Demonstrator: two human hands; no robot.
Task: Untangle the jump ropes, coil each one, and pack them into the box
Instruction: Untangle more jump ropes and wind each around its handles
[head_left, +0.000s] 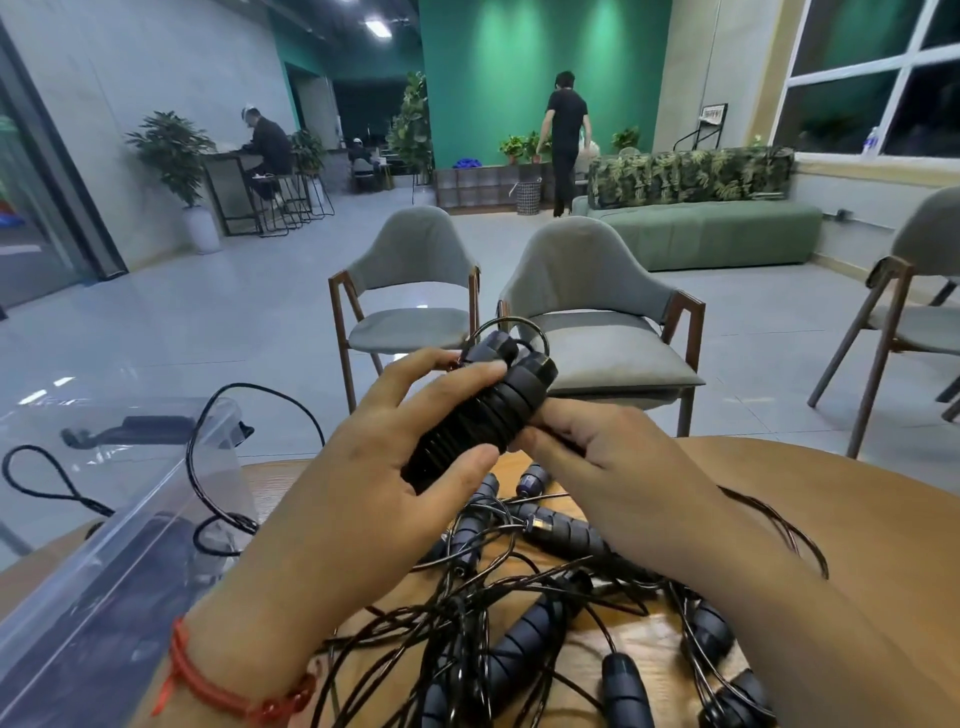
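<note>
My left hand grips a pair of black jump-rope handles held together above the table, thumb on top and fingers beneath. A thin black cord is wound round them, and small loops stick out at their far end. My right hand pinches the wound cord at the bundle's right side. Beneath my hands lies a tangled pile of black ropes and ribbed handles on the wooden table. A clear plastic box stands at the left, with rope loops and a dark handle inside.
Two grey chairs stand just beyond the table, and a third chair is at the right. A green sofa and people are far back in the room. A red cord bracelet circles my left wrist.
</note>
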